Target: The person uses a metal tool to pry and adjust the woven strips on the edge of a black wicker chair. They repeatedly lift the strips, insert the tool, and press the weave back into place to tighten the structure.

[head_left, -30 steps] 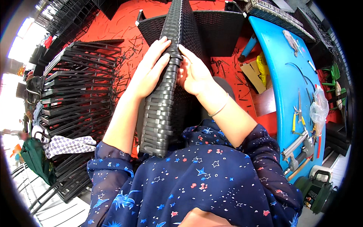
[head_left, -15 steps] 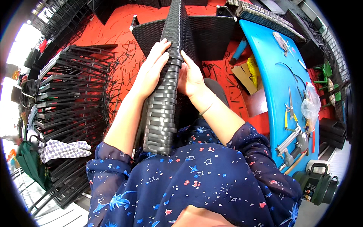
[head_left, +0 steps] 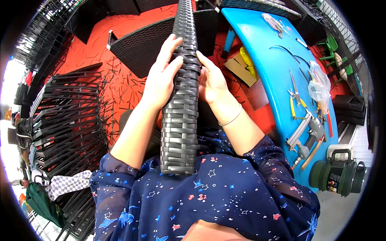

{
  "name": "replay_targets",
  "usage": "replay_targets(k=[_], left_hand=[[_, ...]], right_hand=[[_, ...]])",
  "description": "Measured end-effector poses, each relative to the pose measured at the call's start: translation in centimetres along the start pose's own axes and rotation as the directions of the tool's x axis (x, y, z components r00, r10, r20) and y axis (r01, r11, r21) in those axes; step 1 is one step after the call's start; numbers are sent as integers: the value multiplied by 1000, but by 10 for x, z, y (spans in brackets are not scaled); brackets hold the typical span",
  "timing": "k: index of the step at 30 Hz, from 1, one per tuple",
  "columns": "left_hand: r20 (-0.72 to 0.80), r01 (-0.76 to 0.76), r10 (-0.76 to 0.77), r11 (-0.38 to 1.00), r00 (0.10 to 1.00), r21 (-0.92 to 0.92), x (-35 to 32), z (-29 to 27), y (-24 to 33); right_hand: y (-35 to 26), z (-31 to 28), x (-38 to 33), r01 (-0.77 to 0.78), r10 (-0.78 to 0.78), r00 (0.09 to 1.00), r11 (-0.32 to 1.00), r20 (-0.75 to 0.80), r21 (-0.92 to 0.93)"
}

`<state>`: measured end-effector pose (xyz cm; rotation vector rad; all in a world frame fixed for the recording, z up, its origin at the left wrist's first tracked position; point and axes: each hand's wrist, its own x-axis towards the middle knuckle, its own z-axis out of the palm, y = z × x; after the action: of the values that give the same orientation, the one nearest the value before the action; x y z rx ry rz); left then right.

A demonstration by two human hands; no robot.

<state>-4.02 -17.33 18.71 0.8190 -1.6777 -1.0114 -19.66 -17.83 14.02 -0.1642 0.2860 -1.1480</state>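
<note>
Nearest us, below the fingers, the squared end of a long black woven piece (head_left: 179, 132) stands at the chest, touching or nearly touching the star-patterned blouse (head_left: 209, 188). Its long axis runs straight away from us, up between the hands and beyond the fingertips, narrowing to our eye. Our left hand (head_left: 158, 86) lies along its left side, fingers extended and parted from the thumb, tips resting on the upper face; we see no closed grasp there. Our right hand (head_left: 213, 84) sits against the right side, thumb at the edge, the other fingers curled low and partly hidden; whether they pinch anything we cannot tell. Between the two thumbs a raised band (head_left: 189, 69) crosses the weave; its protruding right end is nearer the right hand, just below that thumb's tip. Right of the fingers, well apart, the blue table (head_left: 261, 48) carries yellow-handled pliers (head_left: 296, 98), a grey power tool (head_left: 315, 130) and a clear plastic bag (head_left: 319, 84). Left of the fingers, well apart, we note stacked black frames (head_left: 70, 120). Farther out, beyond the fingertips, a dark woven panel (head_left: 144, 46) stands on the red floor (head_left: 90, 52), dark offcuts scattered around.
</note>
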Motion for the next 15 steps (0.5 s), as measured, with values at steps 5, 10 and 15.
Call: replay_targets(k=[5, 10, 15], left_hand=[[-143, 148, -175, 972, 974, -180, -2, 6, -5], [-227, 271, -378, 879, 897, -393, 5, 5, -14], [-181, 368, -410, 902, 894, -224, 19, -5, -21]], right_hand=[[-8, 8, -7, 11, -19, 999, 981, -42, -191], [-13, 13, -2, -28, -10, 995, 929, -100, -369], [-15, 13, 4, 23, -103, 987, 852, -123, -523]])
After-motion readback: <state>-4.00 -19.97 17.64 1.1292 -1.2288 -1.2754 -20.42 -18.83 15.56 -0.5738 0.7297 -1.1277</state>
